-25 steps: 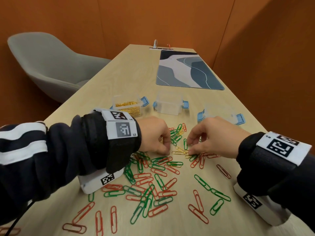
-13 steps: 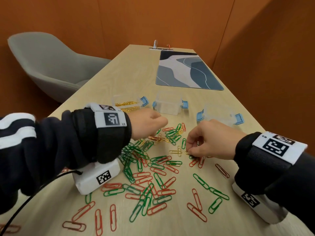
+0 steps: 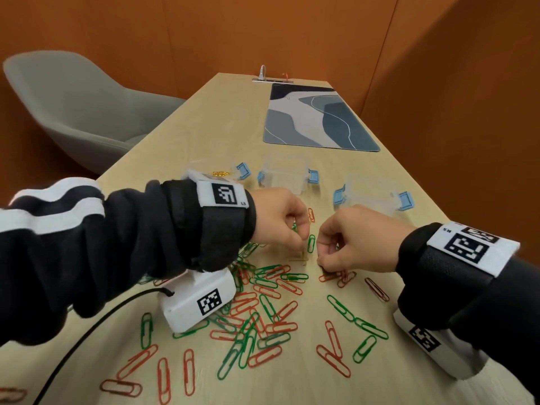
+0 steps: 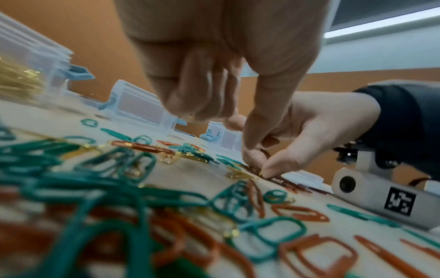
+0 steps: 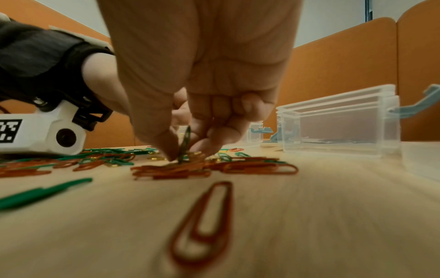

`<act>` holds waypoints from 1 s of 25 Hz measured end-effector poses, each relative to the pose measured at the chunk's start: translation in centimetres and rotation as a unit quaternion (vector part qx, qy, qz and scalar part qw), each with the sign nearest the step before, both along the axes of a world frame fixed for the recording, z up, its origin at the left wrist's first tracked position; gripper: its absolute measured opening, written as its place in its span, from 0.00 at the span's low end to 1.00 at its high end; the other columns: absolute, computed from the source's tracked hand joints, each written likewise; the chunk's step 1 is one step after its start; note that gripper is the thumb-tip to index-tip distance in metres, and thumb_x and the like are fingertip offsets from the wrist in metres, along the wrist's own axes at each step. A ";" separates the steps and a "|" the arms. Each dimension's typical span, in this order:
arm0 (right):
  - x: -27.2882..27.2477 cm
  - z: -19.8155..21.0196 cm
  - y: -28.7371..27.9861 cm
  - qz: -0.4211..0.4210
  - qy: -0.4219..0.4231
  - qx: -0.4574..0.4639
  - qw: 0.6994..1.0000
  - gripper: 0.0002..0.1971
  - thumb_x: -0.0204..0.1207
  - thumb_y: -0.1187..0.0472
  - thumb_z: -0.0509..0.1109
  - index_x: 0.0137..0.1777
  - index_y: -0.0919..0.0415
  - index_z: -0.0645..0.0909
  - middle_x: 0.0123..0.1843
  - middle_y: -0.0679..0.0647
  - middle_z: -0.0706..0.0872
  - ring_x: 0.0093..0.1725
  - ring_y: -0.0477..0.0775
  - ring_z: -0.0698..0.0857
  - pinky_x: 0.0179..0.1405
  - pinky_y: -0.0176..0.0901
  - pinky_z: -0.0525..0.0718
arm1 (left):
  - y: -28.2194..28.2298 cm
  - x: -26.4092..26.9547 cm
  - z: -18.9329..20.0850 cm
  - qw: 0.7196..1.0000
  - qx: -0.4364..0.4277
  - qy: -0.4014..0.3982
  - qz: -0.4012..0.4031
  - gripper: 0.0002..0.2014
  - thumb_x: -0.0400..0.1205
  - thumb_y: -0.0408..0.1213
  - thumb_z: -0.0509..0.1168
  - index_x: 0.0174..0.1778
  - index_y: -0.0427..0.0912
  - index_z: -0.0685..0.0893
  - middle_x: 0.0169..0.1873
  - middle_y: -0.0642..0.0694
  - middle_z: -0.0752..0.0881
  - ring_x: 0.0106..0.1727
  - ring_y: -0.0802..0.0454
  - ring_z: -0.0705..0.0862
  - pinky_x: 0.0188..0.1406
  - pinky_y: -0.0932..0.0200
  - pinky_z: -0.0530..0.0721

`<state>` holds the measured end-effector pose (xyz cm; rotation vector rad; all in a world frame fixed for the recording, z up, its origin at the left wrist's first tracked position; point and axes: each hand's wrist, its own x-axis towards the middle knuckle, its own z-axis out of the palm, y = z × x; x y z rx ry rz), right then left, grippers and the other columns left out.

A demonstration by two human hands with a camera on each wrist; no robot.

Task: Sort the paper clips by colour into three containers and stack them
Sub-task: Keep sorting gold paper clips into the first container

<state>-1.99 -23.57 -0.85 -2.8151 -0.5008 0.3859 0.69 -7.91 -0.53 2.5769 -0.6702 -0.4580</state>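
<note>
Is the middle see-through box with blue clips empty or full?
Empty. In the head view, the middle clear plastic container shows nothing inside its walls, while the left clear container holds gold paper clips.

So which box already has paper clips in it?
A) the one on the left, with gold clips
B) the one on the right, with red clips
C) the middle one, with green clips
A: the left container holds gold clips, seen as a gold heap in the left wrist view, while the middle container and the right container hold no coloured clips.
</note>
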 end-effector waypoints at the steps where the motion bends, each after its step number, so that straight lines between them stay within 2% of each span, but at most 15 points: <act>1: 0.0 0.1 -0.1 -0.009 -0.012 0.011 1.000 0.01 0.69 0.59 0.73 0.38 0.54 0.86 0.32 0.44 0.84 0.30 0.40 0.78 0.26 0.20 0.74 | -0.2 -0.1 0.2 0.998 0.026 -0.040 -0.028 0.03 0.73 0.40 0.72 0.37 0.52 0.84 0.18 0.55 0.67 0.17 0.63 0.70 0.24 0.69 0.66; 3: 0.2 0.3 -0.3 -0.034 -0.037 0.041 0.998 0.03 0.69 0.62 0.73 0.38 0.53 0.84 0.31 0.44 0.82 0.29 0.39 0.77 0.26 0.18 0.73 | -0.4 -0.2 0.5 0.991 0.068 -0.081 -0.076 0.06 0.72 0.43 0.74 0.44 0.54 0.89 0.17 0.55 0.67 0.20 0.62 0.71 0.21 0.72 0.64; 6: 0.5 0.4 -0.5 -0.071 -0.066 0.059 0.994 0.04 0.73 0.61 0.71 0.44 0.50 0.84 0.33 0.42 0.81 0.32 0.37 0.76 0.28 0.21 0.71 | -0.7 -0.1 0.6 0.983 0.109 -0.094 -0.114 0.11 0.72 0.45 0.74 0.49 0.55 0.90 0.22 0.61 0.72 0.26 0.62 0.72 0.26 0.75 0.66; 8: 0.7 0.4 -0.5 -0.081 -0.073 0.052 0.993 0.05 0.74 0.59 0.71 0.47 0.51 0.87 0.37 0.43 0.83 0.35 0.37 0.78 0.34 0.22 0.73 | -0.7 -0.1 0.5 0.981 0.124 -0.102 -0.110 0.10 0.73 0.45 0.73 0.49 0.52 0.90 0.23 0.62 0.73 0.27 0.63 0.72 0.25 0.77 0.67; 10: 0.7 0.5 -0.7 -0.097 -0.068 0.052 0.992 0.06 0.74 0.60 0.72 0.48 0.52 0.89 0.42 0.45 0.86 0.40 0.40 0.81 0.43 0.30 0.81 | -0.5 -0.2 0.3 0.981 0.139 -0.097 -0.092 0.09 0.75 0.46 0.71 0.49 0.49 0.89 0.23 0.60 0.72 0.27 0.62 0.72 0.22 0.77 0.68; 12: 0.6 0.5 -0.8 -0.110 -0.059 0.050 0.991 0.06 0.74 0.60 0.72 0.49 0.53 0.89 0.45 0.47 0.88 0.44 0.44 0.84 0.50 0.37 0.84 | -0.4 -0.3 0.1 0.982 0.156 -0.078 -0.074 0.10 0.76 0.45 0.70 0.49 0.47 0.88 0.25 0.59 0.72 0.27 0.61 0.71 0.21 0.74 0.68; 19: 0.6 0.2 -0.1 -0.062 -0.048 0.003 0.997 0.07 0.73 0.59 0.73 0.49 0.50 0.89 0.40 0.43 0.84 0.40 0.41 0.81 0.33 0.26 0.74 | 0.2 -0.7 -0.2 0.977 0.194 -0.058 -0.065 0.12 0.75 0.46 0.70 0.49 0.43 0.86 0.28 0.57 0.74 0.28 0.60 0.71 0.25 0.71 0.67; 22: 0.5 0.3 -0.1 -0.040 -0.048 -0.009 0.998 0.07 0.72 0.58 0.74 0.49 0.48 0.88 0.38 0.43 0.81 0.38 0.41 0.78 0.31 0.25 0.71 | 0.4 -0.7 -0.2 0.978 0.195 -0.032 -0.064 0.11 0.76 0.47 0.69 0.47 0.44 0.86 0.28 0.56 0.74 0.29 0.60 0.71 0.26 0.70 0.68; 25: 0.6 0.2 -0.1 -0.038 -0.043 0.001 0.998 0.06 0.72 0.59 0.74 0.47 0.49 0.89 0.41 0.45 0.85 0.39 0.41 0.79 0.32 0.24 0.72 | 0.6 -0.9 -0.4 0.979 0.192 -0.019 -0.066 0.08 0.76 0.46 0.69 0.42 0.46 0.82 0.29 0.56 0.75 0.32 0.58 0.74 0.28 0.69 0.69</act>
